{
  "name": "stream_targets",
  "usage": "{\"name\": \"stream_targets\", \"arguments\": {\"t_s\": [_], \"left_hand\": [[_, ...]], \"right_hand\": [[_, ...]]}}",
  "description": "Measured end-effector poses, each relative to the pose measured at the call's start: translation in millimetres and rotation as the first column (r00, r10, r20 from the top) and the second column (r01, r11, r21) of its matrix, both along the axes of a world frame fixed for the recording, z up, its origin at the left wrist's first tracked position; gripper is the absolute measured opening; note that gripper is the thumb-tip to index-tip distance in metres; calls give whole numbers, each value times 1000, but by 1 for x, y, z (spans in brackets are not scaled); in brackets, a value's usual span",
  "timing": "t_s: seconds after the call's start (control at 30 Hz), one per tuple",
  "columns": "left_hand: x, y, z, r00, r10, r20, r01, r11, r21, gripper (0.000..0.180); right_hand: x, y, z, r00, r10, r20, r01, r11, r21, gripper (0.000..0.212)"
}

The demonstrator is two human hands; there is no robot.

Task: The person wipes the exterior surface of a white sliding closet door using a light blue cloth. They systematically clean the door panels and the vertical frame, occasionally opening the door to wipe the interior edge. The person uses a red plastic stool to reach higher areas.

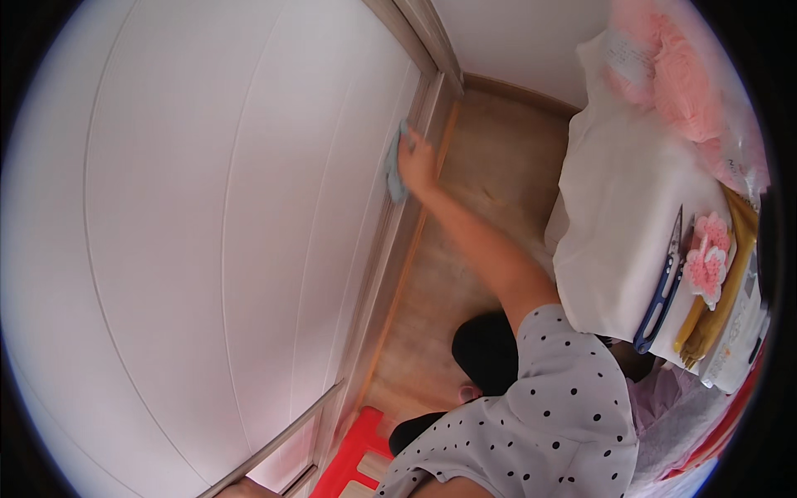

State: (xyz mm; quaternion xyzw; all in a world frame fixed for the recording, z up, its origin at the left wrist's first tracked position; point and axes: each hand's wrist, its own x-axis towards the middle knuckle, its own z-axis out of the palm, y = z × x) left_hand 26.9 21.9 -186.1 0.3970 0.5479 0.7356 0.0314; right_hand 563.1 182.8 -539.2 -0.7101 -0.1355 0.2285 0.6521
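Observation:
My right hand (418, 166) is closed on a blue-grey cloth (393, 176), its fingers a little blurred. It presses the cloth against the edge of a large white grooved panel (183, 183), close to the grey-brown frame (390, 257) along its side. The bare right arm reaches across from a short, dotted sleeve. Only a small part of my left hand (246, 489) shows at the lower edge of the picture, by a metal-coloured rail (278, 444) at the panel's end. The left fingers are mostly cut off from view.
A red plastic stool (353, 448) stands low by the frame. On the right, a table under a white cloth (610, 199) holds blue-handled thread snips (662, 290), a pink crocheted piece (708, 259), and bagged pink yarn (685, 79). Wood-look floor (502, 158) lies between.

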Motion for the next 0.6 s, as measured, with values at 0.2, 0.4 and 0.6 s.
{"name": "stream_targets", "arguments": {"t_s": [0.2, 0.4, 0.6], "left_hand": [[0, -2, 4, 1000, -11, -10, 11, 1000, 8, 81], [6, 3, -4, 1000, 26, -6, -26, 1000, 10, 80], [10, 1, 3, 998, 52, -48, -52, 999, 14, 79]], "right_hand": [[90, 37, 0, 983, -107, 150, 116, 992, -55, 31], [13, 10, 11, 992, -55, 111, 50, 997, 51, 31], [17, 15, 30, 956, -64, 286, 71, 997, -16, 34]]}}
